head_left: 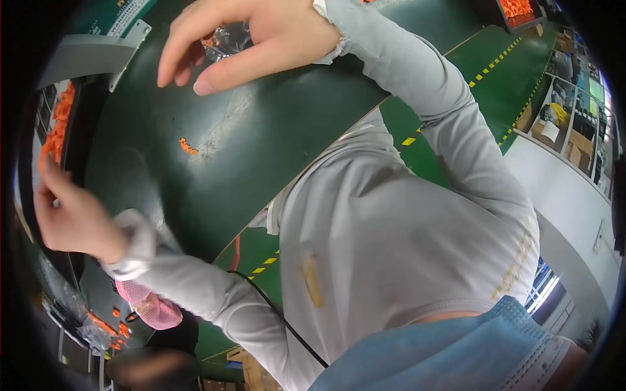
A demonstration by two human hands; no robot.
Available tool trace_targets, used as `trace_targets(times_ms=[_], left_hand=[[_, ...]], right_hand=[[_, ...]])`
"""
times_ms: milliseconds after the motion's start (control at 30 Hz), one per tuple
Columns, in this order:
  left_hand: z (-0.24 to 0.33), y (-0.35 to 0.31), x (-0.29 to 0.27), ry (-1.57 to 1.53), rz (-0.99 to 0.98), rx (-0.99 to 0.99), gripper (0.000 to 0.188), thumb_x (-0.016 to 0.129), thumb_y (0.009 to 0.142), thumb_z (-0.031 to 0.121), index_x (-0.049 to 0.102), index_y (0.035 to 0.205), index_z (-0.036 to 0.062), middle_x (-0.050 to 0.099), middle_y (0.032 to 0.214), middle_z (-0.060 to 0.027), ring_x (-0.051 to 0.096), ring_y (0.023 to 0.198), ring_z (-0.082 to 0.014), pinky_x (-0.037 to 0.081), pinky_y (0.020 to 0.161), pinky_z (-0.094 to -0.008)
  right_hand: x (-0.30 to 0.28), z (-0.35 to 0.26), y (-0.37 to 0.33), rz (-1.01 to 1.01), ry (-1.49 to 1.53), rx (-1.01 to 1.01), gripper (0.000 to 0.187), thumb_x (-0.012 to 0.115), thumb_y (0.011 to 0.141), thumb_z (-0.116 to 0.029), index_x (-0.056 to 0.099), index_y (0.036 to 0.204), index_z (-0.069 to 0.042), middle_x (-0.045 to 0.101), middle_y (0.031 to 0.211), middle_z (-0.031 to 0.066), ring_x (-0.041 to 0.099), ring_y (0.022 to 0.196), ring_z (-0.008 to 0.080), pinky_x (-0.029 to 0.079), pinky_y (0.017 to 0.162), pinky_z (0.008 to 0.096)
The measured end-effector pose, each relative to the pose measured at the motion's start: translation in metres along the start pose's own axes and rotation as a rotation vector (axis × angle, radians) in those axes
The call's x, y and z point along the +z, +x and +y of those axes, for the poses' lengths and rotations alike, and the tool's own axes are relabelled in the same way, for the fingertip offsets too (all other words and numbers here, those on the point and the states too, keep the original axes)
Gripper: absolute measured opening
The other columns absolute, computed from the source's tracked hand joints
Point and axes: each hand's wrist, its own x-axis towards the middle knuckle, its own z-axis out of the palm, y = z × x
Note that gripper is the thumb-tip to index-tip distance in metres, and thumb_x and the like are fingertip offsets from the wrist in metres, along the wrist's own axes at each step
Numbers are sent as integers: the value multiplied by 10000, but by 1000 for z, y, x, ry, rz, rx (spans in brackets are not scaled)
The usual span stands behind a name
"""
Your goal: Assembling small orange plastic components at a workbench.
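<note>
My right hand [261,45] is over the dark green tabletop [215,176], its thumb and forefinger apart. Between them shows a clear plastic bag [229,40] with orange bits in it; whether the fingers touch it I cannot see. At the left, my left hand [78,215] is smeared a little by motion. Its thumb stretches up beside a dark bin [81,107] of orange pieces [60,124], and a gap shows between thumb and fingers. A small cluster of orange pieces [188,146] lies on the tabletop between the hands.
A grey metal bracket [124,58] stands at the upper left. Another bin of orange pieces [518,16] is at the far right. Beside my left forearm, a person in a pink mesh garment [153,306] is near more orange parts [120,326]. A black cable [280,313] crosses my left sleeve.
</note>
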Motion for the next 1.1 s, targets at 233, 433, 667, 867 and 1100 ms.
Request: trace_targets(times_ms=[233, 433, 667, 867, 1100], left_hand=[[-189, 136, 36, 109, -829, -99, 543, 554, 947, 476, 603, 793, -42, 442, 654, -28, 402, 627, -151, 387, 634, -294], [-88, 88, -2, 65, -494, 26, 482, 600, 942, 410, 678, 943, -65, 688, 855, -106, 590, 753, -141, 464, 719, -271], [25, -53, 24, -628, -336, -20, 220, 666, 921, 129, 650, 806, -58, 563, 686, 22, 465, 650, -48, 374, 590, -194], [51, -85, 35, -747, -316, 37, 174, 639, 913, 53, 611, 776, -50, 567, 702, -28, 492, 617, -96, 395, 580, -207], [57, -95, 36, -1382, -701, -159, 439, 383, 1044, 238, 468, 1268, -130, 622, 1070, -202, 607, 877, -238, 480, 809, -340]], right_hand=[[6, -12, -5, -150, -133, 225, 264, 667, 880, -283, 694, 994, -46, 686, 853, 62, 640, 815, 167, 507, 766, 301], [-55, -15, -16, -50, -694, 51, 245, 654, 840, -225, 694, 1005, -49, 708, 943, 105, 669, 869, 209, 525, 772, 343], [-114, -49, -38, 151, -966, 617, 304, 673, 711, -199, 690, 973, -46, 664, 939, 124, 601, 928, 309, 500, 830, 379], [-106, -29, -42, 11, -1164, 527, 269, 711, 701, -240, 692, 912, -74, 656, 939, 106, 568, 941, 283, 422, 889, 374], [-9, -42, 17, -74, -698, -143, 300, 731, 719, -226, 721, 1000, -122, 702, 941, 22, 628, 904, 224, 508, 819, 339]])
